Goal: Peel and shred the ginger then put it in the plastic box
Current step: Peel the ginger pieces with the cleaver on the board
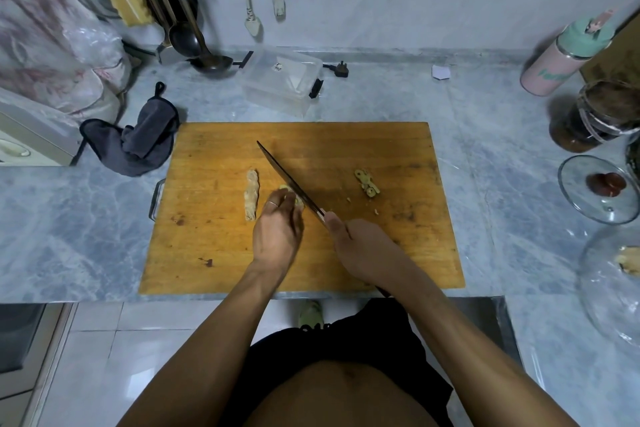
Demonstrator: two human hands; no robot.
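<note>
On the wooden cutting board [346, 253] my left hand [277, 232] holds a pale piece of ginger [290, 193] down with curled fingers. My right hand [363, 250] grips the handle of a cleaver [287, 178], whose blade rests edge-down against that ginger on its right side. A long strip of ginger [251, 194] lies to the left of my left hand. A knobbly ginger scrap [367, 183] lies to the right of the blade. The clear plastic box [282, 81] stands open behind the board.
A dark grey cloth [135, 142] lies at the board's back left corner. A ladle [207, 61] and a plug [337, 70] flank the box. At the right stand a pink bottle [561, 59], a dark jar [595, 114], a glass lid [599, 189] and a glass bowl [609, 284].
</note>
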